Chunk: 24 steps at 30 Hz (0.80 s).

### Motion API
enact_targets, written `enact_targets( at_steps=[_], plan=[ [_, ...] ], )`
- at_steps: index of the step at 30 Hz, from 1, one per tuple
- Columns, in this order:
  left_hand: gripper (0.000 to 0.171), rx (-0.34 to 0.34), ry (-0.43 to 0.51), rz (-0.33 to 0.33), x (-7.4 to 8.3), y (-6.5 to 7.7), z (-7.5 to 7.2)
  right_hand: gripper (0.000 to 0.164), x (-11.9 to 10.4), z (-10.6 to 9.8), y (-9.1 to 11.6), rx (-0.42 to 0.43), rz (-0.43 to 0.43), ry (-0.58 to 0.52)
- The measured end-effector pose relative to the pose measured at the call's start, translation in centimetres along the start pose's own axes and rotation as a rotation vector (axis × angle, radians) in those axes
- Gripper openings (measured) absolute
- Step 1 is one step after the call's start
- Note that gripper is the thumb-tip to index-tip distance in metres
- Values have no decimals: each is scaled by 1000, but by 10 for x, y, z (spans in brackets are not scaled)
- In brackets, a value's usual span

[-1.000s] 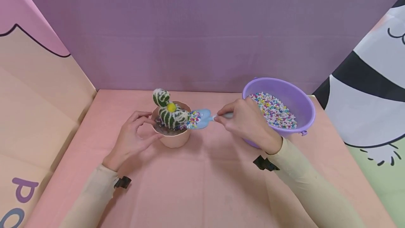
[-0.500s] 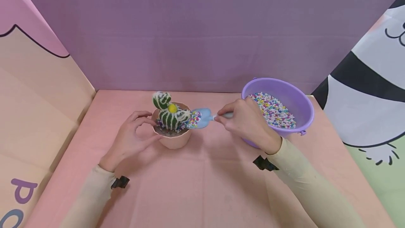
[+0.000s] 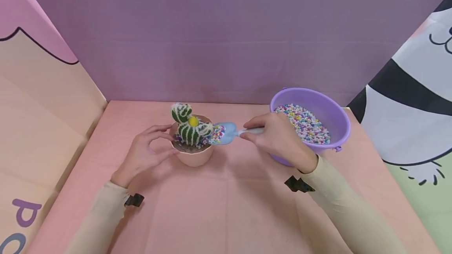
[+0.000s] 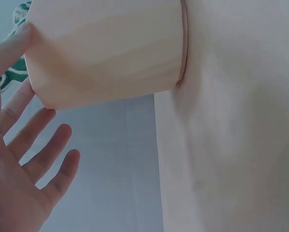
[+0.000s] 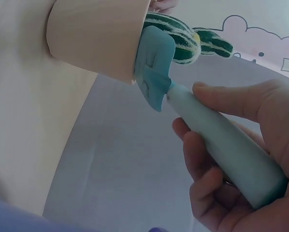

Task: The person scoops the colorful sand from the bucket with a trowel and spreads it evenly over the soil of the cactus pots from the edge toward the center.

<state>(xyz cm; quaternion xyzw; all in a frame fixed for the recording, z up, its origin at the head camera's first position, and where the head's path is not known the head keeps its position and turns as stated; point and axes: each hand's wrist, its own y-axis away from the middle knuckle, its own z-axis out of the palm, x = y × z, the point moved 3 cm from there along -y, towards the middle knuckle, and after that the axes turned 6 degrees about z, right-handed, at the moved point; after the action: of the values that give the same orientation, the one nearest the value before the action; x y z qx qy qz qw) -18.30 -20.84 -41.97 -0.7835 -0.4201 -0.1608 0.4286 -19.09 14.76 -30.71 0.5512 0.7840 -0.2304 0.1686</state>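
My right hand (image 3: pixel 277 130) grips the pale handle of a small toy trowel (image 5: pixel 154 67), whose light blue blade tilts onto the flowerpot's right rim. Coloured beads (image 3: pixel 217 133) lie on the blade toward its tip. The peach flowerpot (image 3: pixel 195 158) stands upright with a fuzzy striped toy cactus (image 3: pixel 188 132) leaning inside, bearing a yellow ball. More beads surround the cactus base over a brownish-grey filling. At the pot's left rim, my left hand (image 4: pixel 26 159) touches with thumb and foremost fingertips, fingers spread; its other fingers stand off the wall in the left wrist view.
A purple bucket (image 3: pixel 333 117) of mixed coloured beads stands at the right, partly behind my right hand and forearm. The pink table (image 3: pixel 226 207) meets a purple backdrop (image 3: pixel 226 42) at the rear. Printed panels flank both sides.
The cactus and pot have shifted slightly, the cactus top moving lower and a little right. More beads show around its base. The right hand keeps its grip on the trowel at the rim.
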Motion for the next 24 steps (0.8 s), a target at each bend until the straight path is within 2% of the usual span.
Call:
enact_targets(
  at_steps=[5, 10, 19, 24],
  plan=[
    [31, 20, -43, 15, 2, 0, 1, 15, 2, -1, 2, 9, 28, -39],
    [31, 22, -41, -23, 7, 1, 2, 9, -2, -3, 3, 33, 18, -18],
    [33, 43, -78, -76, 16, 4, 10, 11, -11, -4, 2, 46, 4, 5],
    [33, 37, -85, -65, 16, 5, 10, 11, -14, -4, 1, 47, 3, 16]
  ],
)
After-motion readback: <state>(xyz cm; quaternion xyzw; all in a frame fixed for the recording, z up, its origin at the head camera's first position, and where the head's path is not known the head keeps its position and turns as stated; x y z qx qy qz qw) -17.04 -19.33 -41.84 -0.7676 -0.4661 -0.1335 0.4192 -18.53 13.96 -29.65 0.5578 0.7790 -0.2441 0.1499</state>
